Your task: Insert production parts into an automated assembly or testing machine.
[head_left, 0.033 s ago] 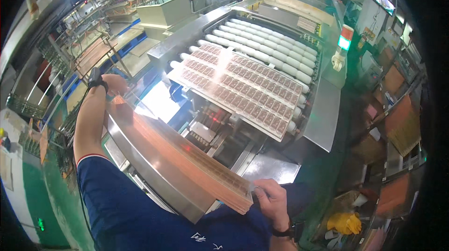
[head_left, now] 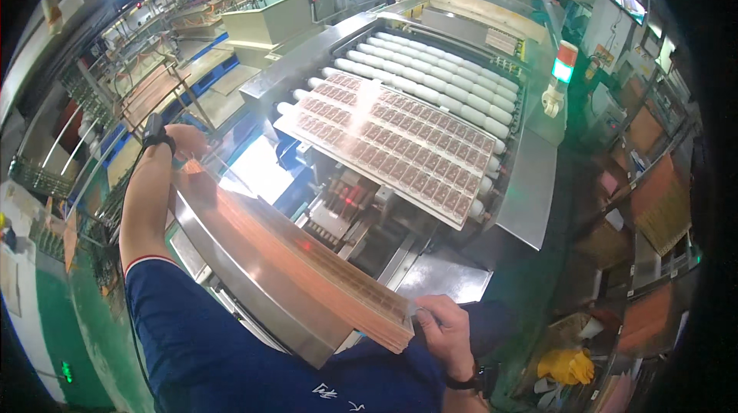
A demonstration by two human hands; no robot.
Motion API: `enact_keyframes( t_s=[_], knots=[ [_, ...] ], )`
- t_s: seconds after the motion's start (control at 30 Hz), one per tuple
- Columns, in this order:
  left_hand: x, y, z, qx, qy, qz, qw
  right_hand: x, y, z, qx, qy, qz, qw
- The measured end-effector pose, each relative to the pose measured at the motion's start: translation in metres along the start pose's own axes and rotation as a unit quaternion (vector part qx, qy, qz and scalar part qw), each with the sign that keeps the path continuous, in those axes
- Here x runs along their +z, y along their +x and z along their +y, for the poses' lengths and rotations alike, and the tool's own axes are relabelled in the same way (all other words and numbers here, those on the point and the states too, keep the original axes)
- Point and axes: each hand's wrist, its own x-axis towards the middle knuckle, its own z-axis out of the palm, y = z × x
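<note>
A thick stack of copper-coloured circuit board panels [head_left: 296,248] leans on edge in front of my body, running from upper left to lower right. My left hand [head_left: 187,140], a dark watch on its wrist, grips the stack's far left end; some of its fingers are hidden. At the near right end, my right hand [head_left: 446,330] pinches the corner of the panels between thumb and bent fingers. Beyond the stack, a pale-framed panel with rows of copper rectangles [head_left: 400,153] lies flat on a machine's white rollers [head_left: 434,82].
A steel ledge [head_left: 254,282] runs along the stack's near side. Right of the rollers stand a steel side plate [head_left: 530,198] and a lit signal lamp [head_left: 563,67]. Shelves with more panels [head_left: 661,213] and yellow gloves [head_left: 567,367] are at the right. A rack [head_left: 154,90] stands left.
The view has shifted very slightly. Both hands keep their hold on the stack of panels, and the panel on the rollers stays in place.
</note>
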Motion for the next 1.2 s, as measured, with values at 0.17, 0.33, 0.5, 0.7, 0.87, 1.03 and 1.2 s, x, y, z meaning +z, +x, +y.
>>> enact_keyframes(
  t_s=[0.17, 0.33, 0.5, 0.7, 0.87, 1.03, 1.2],
  knots=[
    [0.026, -0.008, -0.056, -0.023, 0.009, -0.005, 1.0, 0.031, -0.04, -0.017, -0.011, -0.002, -0.007, 1.0],
    [0.044, -0.028, -0.087, -0.02, 0.065, -0.011, 0.998, 0.057, -0.084, -0.047, -0.023, -0.005, 0.002, 1.0],
    [0.066, -0.033, -0.14, -0.007, 0.031, -0.011, 0.999, 0.082, -0.123, -0.078, -0.028, -0.02, 0.0, 0.999],
    [0.088, -0.051, -0.194, 0.024, 0.038, -0.034, 0.998, 0.118, -0.178, -0.114, -0.025, -0.023, 0.005, 0.999],
    [0.102, -0.099, -0.218, 0.047, -0.026, -0.004, 0.999, 0.14, -0.207, -0.135, -0.032, -0.03, 0.012, 0.999],
    [0.114, -0.097, -0.25, 0.054, -0.091, -0.049, 0.993, 0.157, -0.226, -0.147, -0.021, -0.027, 0.002, 0.999],
    [0.112, -0.092, -0.247, 0.047, -0.109, -0.033, 0.992, 0.155, -0.22, -0.142, -0.024, -0.029, -0.002, 0.999]
  ],
)
